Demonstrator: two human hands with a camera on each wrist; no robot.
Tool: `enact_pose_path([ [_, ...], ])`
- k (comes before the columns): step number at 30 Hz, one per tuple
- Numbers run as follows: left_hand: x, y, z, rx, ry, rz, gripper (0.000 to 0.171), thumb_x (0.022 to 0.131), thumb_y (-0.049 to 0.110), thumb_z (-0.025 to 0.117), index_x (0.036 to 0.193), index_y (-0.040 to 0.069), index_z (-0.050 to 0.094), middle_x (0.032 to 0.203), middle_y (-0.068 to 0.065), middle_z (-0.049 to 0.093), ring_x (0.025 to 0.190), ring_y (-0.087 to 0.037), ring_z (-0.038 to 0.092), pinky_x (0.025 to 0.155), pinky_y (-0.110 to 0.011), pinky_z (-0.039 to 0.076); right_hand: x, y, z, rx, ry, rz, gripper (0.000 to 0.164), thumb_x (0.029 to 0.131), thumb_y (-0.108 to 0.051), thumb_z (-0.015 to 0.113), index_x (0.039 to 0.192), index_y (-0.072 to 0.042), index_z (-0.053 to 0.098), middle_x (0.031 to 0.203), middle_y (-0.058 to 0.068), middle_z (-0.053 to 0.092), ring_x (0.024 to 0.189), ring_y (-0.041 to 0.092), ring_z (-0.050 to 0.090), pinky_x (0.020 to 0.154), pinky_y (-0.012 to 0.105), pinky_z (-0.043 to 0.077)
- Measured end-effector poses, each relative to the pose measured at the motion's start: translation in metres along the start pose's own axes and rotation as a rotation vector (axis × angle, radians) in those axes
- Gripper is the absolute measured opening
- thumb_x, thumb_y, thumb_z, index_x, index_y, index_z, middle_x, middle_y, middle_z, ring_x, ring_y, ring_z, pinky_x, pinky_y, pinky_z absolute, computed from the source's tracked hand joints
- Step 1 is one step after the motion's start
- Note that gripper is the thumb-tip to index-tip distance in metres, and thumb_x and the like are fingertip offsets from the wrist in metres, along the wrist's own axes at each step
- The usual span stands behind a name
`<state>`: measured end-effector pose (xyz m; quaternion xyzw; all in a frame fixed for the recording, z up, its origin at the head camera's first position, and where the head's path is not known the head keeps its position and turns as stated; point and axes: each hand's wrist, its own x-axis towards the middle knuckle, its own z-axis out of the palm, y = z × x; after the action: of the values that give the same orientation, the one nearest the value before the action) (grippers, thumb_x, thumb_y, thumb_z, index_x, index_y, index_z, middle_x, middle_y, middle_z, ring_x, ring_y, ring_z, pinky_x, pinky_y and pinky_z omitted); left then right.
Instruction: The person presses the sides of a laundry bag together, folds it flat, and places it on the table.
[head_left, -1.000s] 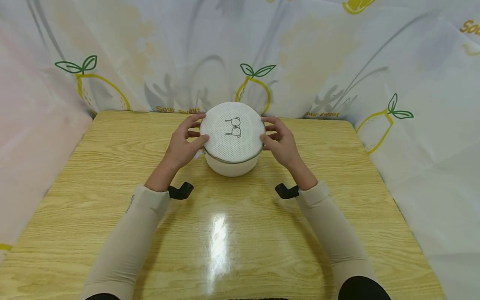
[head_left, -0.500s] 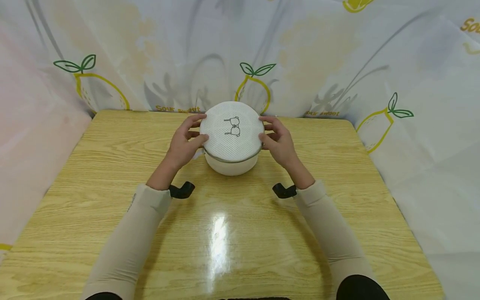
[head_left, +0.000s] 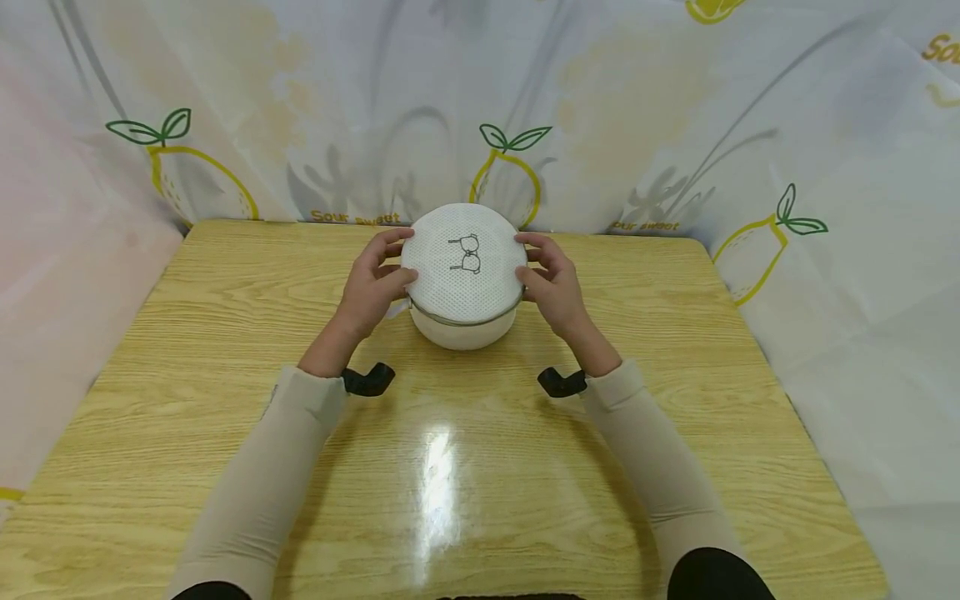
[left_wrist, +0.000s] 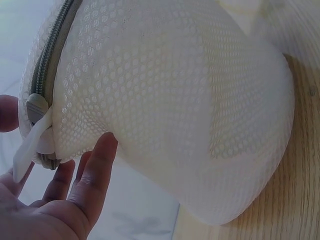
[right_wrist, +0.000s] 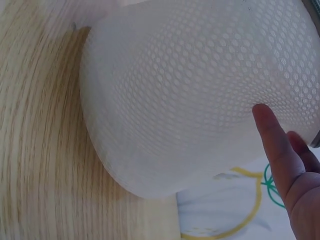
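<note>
A round white mesh laundry bag [head_left: 462,296] stands upright at the back middle of the table, a black line drawing on its flat top. My left hand [head_left: 369,287] grips the bag's left side at the top edge, thumb over the rim. On the opposite side my right hand [head_left: 553,283] holds the same edge, also with its thumb on top. In the left wrist view a grey zipper [left_wrist: 50,55] runs round the rim, and a white tab [left_wrist: 31,145] hangs from its slider [left_wrist: 37,107]. Fingertips of both hands dent the mesh wall in the wrist views.
The wood-grain table [head_left: 465,517] stretches from the bag toward me. A white curtain [head_left: 600,100] printed with lemons rises just behind the bag and along the sides. A black curved mount [head_left: 369,380] juts inward from the left wrist, and a matching mount [head_left: 561,382] from the right.
The wrists and forearms have drawn slightly inward, the right hand shifting a little left. The bag stays nearly in place, and both hands keep their hold on its rim.
</note>
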<state>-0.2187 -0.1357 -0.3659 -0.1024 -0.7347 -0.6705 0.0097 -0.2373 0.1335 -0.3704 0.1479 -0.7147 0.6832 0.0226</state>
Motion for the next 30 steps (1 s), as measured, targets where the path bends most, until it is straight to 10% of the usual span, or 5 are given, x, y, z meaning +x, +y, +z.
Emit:
enact_pose_path([
  [23,0.007,-0.009,0.009,-0.295,0.056,-0.109,0.049,0.088,-0.003,0.043,0.133,0.017,0.045,0.114,-0.004,0.051,0.096,-0.016,0.056,0.063,-0.022,0.051,0.008,0.006,0.019,0.308,0.09,0.167,0.039,0.085,0.006,0.047,0.116,-0.017,0.058,0.097,0.004,0.056,0.075,0.014,0.057,0.046,0.021,0.046],
  [30,0.005,-0.01,0.011,-0.376,0.047,-0.139,0.047,0.087,-0.006,0.038,0.128,0.018,0.044,0.096,-0.004,0.051,0.052,-0.008,0.044,0.04,-0.017,0.034,0.008,0.003,0.025,0.358,0.102,0.188,0.04,0.083,0.007,0.045,0.111,-0.018,0.058,0.092,0.002,0.055,0.07,0.011,0.056,0.044,0.02,0.043],
])
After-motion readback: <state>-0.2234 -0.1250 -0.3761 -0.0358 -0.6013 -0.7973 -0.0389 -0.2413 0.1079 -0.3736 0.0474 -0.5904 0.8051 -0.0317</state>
